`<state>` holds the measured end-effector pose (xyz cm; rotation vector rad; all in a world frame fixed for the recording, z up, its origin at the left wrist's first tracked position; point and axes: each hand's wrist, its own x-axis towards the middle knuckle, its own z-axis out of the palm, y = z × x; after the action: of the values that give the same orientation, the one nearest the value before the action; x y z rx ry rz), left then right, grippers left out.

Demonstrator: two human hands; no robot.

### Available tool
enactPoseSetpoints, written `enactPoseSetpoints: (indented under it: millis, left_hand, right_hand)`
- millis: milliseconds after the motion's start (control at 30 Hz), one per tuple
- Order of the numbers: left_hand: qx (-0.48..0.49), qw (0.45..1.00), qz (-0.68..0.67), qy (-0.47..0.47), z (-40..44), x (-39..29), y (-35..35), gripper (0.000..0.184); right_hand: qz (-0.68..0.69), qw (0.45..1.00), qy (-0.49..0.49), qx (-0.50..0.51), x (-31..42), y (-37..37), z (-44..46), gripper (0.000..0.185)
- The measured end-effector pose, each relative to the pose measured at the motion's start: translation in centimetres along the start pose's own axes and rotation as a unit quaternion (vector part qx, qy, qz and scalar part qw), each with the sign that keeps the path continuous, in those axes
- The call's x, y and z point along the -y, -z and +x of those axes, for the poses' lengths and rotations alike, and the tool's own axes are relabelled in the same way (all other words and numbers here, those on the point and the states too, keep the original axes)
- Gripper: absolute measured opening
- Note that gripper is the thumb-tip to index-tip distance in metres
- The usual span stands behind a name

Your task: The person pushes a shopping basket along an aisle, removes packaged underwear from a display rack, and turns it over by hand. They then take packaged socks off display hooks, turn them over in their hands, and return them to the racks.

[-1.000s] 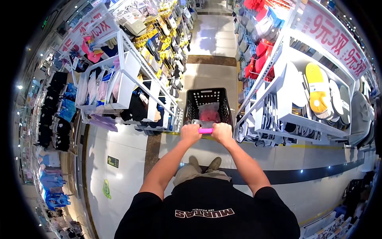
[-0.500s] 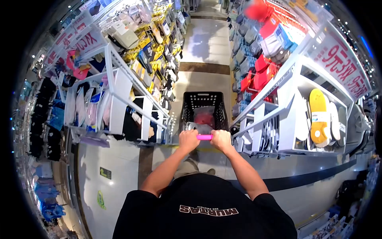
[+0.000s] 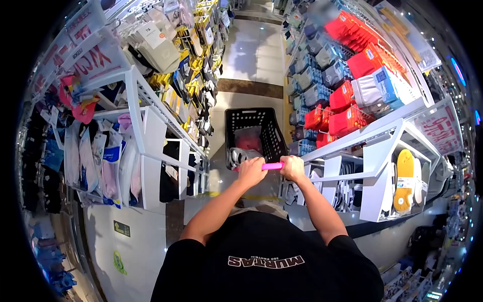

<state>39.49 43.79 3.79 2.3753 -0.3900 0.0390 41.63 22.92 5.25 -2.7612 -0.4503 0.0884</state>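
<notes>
Both hands are wrapped round a pink handle (image 3: 272,166) at the near end of a black plastic shopping basket (image 3: 274,132). My left hand (image 3: 252,171) grips its left part, and my right hand (image 3: 293,168) closes on the right end. Only a short stretch of pink shows between the fists. Inside the basket, beyond my hands, lie a red item in clear plastic (image 3: 248,140) and a grey-white item (image 3: 245,156) whose kind I cannot make out.
Packed socks (image 3: 188,90) hang along the left of the aisle. Red packages (image 3: 347,98) hang on the right. White end racks stand close on both sides, the right one holding yellow insoles (image 3: 404,178). Tiled floor (image 3: 251,55) runs ahead between the shelves.
The shelves on both sides have come nearer as I moved forward with the basket. The basket and handle have turned slightly; both hands keep their grip.
</notes>
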Motion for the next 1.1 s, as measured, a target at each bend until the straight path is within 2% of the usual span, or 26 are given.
enactPoseSetpoints:
  millis: [200, 567, 600, 733, 833, 1100]
  left_hand:
    - [-0.006, 0.999, 0.036, -0.021, 4.4, 2.3, 0.4, 0.02]
    - [-0.046, 0.997, 0.062, -0.013, 13.3, 5.7, 0.9, 0.02]
    - [-0.048, 0.997, 0.066, -0.009, 14.3, 6.0, 1.0, 0.019]
    - [-0.045, 0.995, 0.083, 0.018, 19.1, 7.4, 2.0, 0.017]
    - [-0.038, 0.995, 0.094, 0.026, 22.9, 8.4, 2.7, 0.018]
    - [-0.066, 0.988, 0.135, 0.033, 31.3, 11.2, 3.1, 0.02]
  right_hand:
    - [-0.027, 0.999, -0.036, -0.017, -0.5, -0.4, 4.4, 0.012]
    - [0.005, 0.999, -0.031, -0.015, -2.9, 0.2, 13.5, 0.012]
    - [-0.004, 0.998, 0.025, -0.056, -3.5, 0.0, 14.5, 0.016]
    - [0.011, 0.999, -0.026, 0.018, -4.7, 0.4, 19.9, 0.018]
    - [0.027, 0.999, 0.0, -0.042, -5.5, 0.8, 23.6, 0.013]
    - [0.016, 1.0, 0.009, -0.012, -8.1, 0.8, 32.6, 0.013]
